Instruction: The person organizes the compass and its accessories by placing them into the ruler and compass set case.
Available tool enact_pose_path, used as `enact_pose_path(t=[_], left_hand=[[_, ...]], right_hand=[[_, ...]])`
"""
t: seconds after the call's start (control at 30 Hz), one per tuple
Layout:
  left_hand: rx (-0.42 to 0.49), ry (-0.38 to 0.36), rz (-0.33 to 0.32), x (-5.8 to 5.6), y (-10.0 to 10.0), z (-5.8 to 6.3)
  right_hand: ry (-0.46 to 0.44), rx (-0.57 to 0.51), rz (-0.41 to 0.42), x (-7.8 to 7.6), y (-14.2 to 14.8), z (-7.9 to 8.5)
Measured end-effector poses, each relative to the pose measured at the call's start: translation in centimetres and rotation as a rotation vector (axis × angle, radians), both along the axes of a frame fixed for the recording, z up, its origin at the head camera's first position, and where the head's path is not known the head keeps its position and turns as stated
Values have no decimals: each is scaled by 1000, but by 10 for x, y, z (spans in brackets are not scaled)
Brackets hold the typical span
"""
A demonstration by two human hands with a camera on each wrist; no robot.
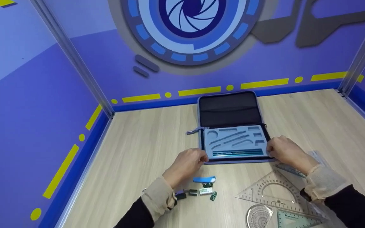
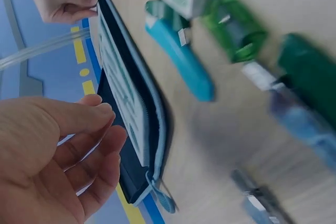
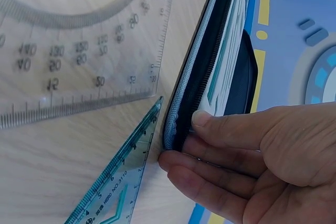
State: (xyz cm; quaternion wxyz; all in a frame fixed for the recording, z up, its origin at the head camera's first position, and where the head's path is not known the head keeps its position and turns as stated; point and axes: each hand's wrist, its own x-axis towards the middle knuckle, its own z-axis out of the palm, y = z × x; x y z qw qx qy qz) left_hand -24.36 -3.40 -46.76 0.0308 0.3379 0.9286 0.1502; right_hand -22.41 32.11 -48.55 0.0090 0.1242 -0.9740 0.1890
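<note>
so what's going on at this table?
A person has both hands at the near end of an open zip case. The right hand grips its right edge; whether the left hand touches the left corner isn't clear. What look like teal pencils lie in the foam insert. An eraser and a blue tool lie in front of the case, a large set square and protractor farther right.

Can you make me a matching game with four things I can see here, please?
Things:
1. thin teal sticks
2. zip case
3. big triangle ruler
4. right hand

Where or how:
A. see-through, with a rounded hole in it
B. at the case's near right corner
C. unzipped and wide open
D. lying in a long slot of the foam tray

Right pairs: 1-D, 2-C, 3-A, 4-B.
</note>
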Motion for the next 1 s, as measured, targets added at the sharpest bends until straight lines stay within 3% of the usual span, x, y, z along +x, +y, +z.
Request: enact_pose_path(t=[0.1,0.2,0.47,0.63,1.0], left_hand=[[-8,-44,-17,11,-7,-4],[-37,-30,-58,18,-12,-11],[-75,7,-113,24,-22,-21],[-120,21,-99,25,-22,-25],[-165,-37,-61,24,-19,-32]], right_hand=[[2,-2,3,0,1,0],[12,-8,12,0,0,-1],[-1,-11,3,0,1,0],[0,-19,6,2,1,0],[10,-7,-1,2,0,0]])
